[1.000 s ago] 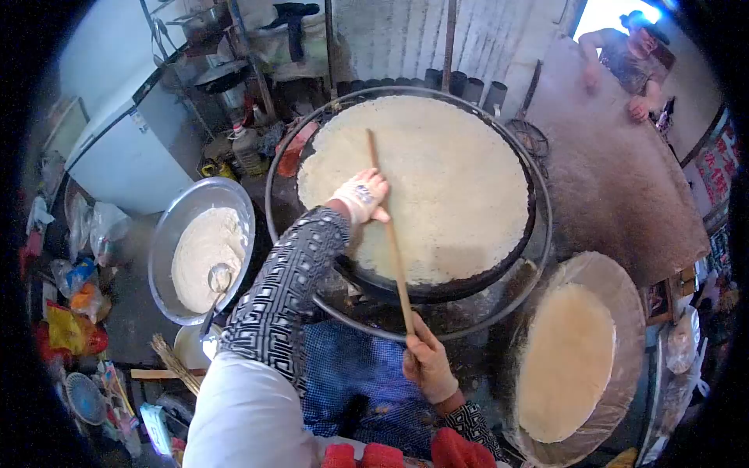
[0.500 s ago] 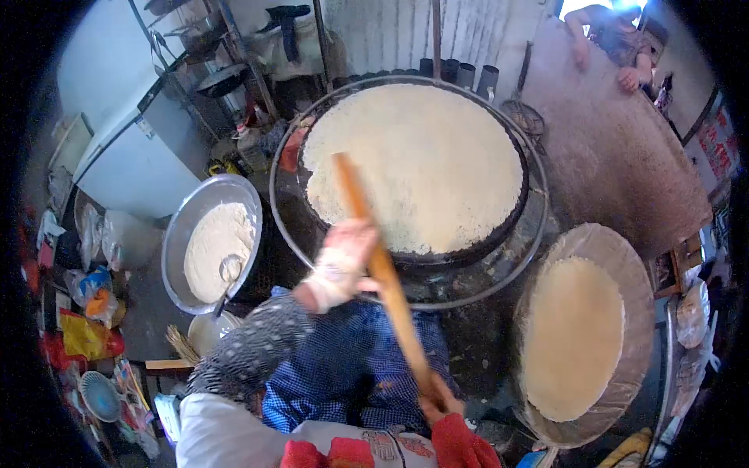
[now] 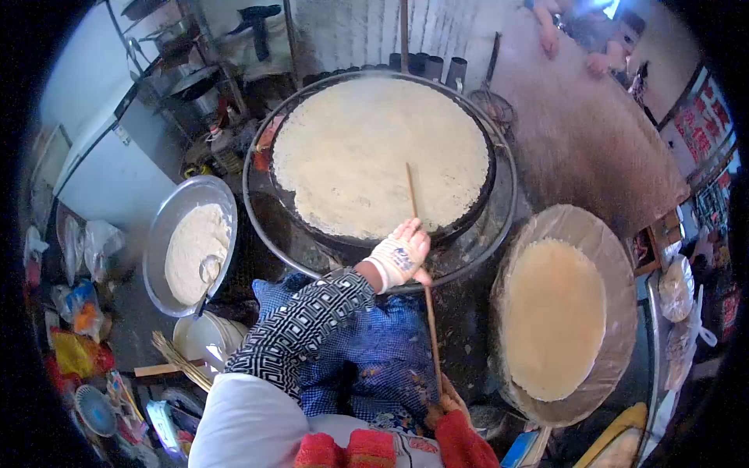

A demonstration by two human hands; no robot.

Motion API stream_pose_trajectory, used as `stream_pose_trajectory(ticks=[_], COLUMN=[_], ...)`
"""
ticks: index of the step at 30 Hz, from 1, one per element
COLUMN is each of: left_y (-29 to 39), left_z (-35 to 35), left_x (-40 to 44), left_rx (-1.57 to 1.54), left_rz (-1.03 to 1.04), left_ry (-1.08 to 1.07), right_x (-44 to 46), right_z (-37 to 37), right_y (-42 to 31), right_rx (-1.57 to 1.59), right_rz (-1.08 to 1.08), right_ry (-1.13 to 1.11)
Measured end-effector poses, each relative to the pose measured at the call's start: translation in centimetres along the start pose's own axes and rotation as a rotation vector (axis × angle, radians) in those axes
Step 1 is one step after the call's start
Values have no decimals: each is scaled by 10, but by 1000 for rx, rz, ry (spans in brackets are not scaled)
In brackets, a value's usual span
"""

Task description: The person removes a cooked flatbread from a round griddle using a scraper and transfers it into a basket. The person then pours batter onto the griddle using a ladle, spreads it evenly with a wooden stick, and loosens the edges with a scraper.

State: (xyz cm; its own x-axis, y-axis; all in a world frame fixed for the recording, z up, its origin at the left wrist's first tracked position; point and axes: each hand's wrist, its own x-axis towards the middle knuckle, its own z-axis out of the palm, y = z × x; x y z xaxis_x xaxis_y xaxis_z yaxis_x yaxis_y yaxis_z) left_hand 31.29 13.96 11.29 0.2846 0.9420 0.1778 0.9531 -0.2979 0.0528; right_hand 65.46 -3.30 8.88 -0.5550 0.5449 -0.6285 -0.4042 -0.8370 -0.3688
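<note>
My left hand (image 3: 399, 253), in a pale glove, is closed around the middle of a long thin wooden stick (image 3: 433, 324), just off the griddle's near edge. My right hand (image 3: 450, 407) holds the stick's near end close to my body, partly hidden by a red cuff. The stick's far end lies over a wide pale sheet of batter (image 3: 374, 148) on a round dark griddle. A metal ring (image 3: 511, 168) surrounds the griddle. On the left, a metal basin (image 3: 228, 269) holds pale batter and a ladle (image 3: 209, 271).
At the right, a lined round tray (image 3: 620, 327) bears a pale round sheet. Behind it stands a large brown board (image 3: 585, 148), with a person's hands (image 3: 598, 64) at its far edge. A white bucket (image 3: 199, 343) and straw brush (image 3: 181, 360) sit below the basin.
Both hands have shifted with the stick, which now shows its narrow side. My left hand has moved right and slightly forward since half a second ago. The whole view has shifted.
</note>
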Motion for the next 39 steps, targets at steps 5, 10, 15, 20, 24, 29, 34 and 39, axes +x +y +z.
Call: stream_pose_trajectory(ticks=[5,10,15,20,24,29,34,39], left_y=[-40,-70,-114,-105,-75,-4,40,4], left_z=[-27,-14,15,5,11,32,-4,-74], left_x=[-53,-133,-229,-225,-203,-168,-184,-122], left_rx=[-66,-99,209,215,175,153,-321,-150], left_rz=[-116,-356,-416,-422,-437,-563,-221,-218], left_ry=[-47,216,27,-147,-110,-26,313,289], right_x=[42,55,71,147,143,154,116,64], right_z=[-10,47,92,126,135,157,151,48], right_y=[8,-10,-36,-8,-8,16,-5,-7], right_rx=[-447,-870,-900,-1198,-1066,-1066,-983,-1141], right_rz=[78,-237,-172,-478,-448,-293,-235,-611], right_ry=[43,-188,-18,-136,-202,-226,-265,-211])
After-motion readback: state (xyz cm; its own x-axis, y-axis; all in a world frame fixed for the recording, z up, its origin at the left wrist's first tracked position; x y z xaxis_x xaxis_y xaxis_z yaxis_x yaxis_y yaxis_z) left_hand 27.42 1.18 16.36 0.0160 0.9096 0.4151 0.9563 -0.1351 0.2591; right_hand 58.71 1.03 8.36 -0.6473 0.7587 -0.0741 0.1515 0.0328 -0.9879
